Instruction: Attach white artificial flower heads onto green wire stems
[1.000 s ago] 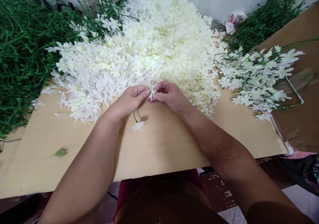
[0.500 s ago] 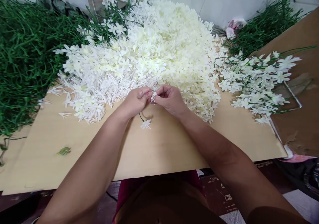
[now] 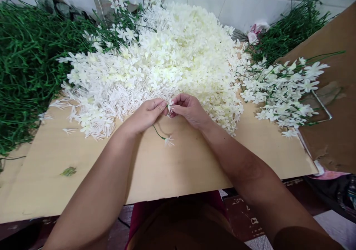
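My left hand (image 3: 146, 114) is closed in a pinch on a green artificial flower stem (image 3: 158, 132). The stem hangs out below my fingers and bears a white blossom (image 3: 168, 141) at its lower end. Fingertip to fingertip with it, my right hand (image 3: 191, 111) pinches a small white artificial flower (image 3: 170, 106) at the stem's upper end. My fingers partly hide that joint. Just beyond both hands rises a big heap of loose white petals (image 3: 191, 53), with thin white stamen pieces (image 3: 122, 98) on its left side.
A mass of green stems (image 3: 30, 53) covers the table's left side. On the right lie stemmed white flowers (image 3: 278, 90), beside a cardboard sheet (image 3: 333, 94) with a metal rod (image 3: 322, 105). More green stems (image 3: 289, 27) stand behind. A greenish scrap (image 3: 68, 171) lies on the tabletop (image 3: 178, 172).
The hanging stem and its lower blossom have swung slightly right and down. The flower between my fingertips has turned and shows more. The whole view has shifted a little.
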Available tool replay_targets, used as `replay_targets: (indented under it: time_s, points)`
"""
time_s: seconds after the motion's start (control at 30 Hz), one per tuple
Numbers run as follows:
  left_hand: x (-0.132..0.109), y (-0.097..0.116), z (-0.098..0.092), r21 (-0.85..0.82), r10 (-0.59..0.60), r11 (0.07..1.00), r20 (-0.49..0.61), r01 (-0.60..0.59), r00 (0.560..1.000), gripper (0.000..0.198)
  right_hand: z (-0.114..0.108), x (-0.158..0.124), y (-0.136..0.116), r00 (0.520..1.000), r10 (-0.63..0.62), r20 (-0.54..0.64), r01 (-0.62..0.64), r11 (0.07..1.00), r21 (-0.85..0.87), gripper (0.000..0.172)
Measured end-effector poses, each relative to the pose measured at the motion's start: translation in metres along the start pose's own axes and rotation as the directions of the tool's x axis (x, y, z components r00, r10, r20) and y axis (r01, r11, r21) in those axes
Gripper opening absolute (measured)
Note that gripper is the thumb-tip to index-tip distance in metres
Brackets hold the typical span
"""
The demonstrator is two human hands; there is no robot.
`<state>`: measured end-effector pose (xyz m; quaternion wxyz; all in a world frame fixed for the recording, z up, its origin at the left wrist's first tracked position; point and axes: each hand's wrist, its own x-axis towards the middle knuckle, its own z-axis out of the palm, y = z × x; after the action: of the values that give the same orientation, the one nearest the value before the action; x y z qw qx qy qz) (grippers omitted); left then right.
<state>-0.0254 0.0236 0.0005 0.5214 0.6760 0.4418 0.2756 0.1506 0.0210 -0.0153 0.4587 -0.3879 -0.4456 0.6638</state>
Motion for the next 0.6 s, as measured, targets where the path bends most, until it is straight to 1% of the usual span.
replay_targets:
  time_s: [0.2,0.3,0.4,0.5,0.6]
  points:
    - [0.0005,0.0047,0.0034,0.099,-0.007,0.995,-0.038,0.011,0.999,0.029,0.0015,-0.0006,-0.001,0.999,0.042,-0.021,-0.043,0.999,-0.033,0.031]
    - [0.0017,0.0045,0.0066,0.121,-0.012,0.992,-0.066,0.02,0.998,0.029,0.0022,-0.0007,-0.0009,0.998,0.056,-0.041,-0.057,0.998,-0.037,0.032]
    - [0.0021,0.0039,0.0075,0.129,-0.009,0.992,-0.06,0.017,0.998,0.029,0.0021,-0.0008,-0.0012,0.995,0.074,-0.065,-0.077,0.996,-0.042,0.03]
    - [0.0016,0.004,0.0066,0.132,-0.012,0.991,-0.045,0.017,0.999,0.028,0.0014,-0.0012,-0.0012,0.996,0.08,-0.048,-0.082,0.995,-0.049,0.025]
    - [0.0015,0.0025,0.0073,0.109,-0.007,0.994,-0.039,0.011,0.999,0.029,0.0011,-0.0018,-0.0011,0.995,0.086,-0.042,-0.088,0.995,-0.049,0.025]
